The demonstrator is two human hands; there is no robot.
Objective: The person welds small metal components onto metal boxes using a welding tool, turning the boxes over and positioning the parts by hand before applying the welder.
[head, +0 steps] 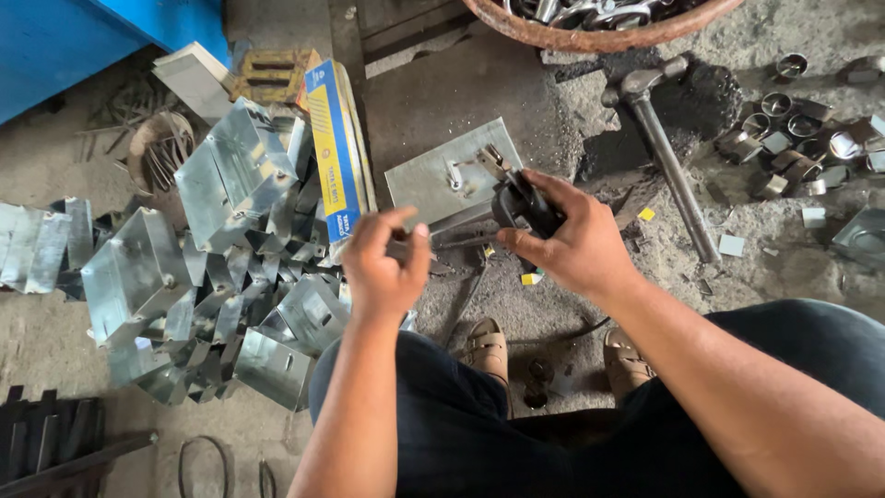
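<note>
Gripping a dark hand tool (524, 205), the right hand (579, 244) is clenched round its body, just above the flat metal plate (433, 175). Left hand (385, 263) pinches a thin rod (461, 242) whose long axis runs rightward to the tool. Folded metal boxes (212, 267) lie left of that hand.

Single head-worn camera looks steeply down, close over the seated person's knees and hands (385, 267), onto the workshop floor (516, 314).

Both forearms reach forward above the knees, the left hand (385, 267) pinched closed, the right hand (576, 242) curled in a grip.
</note>
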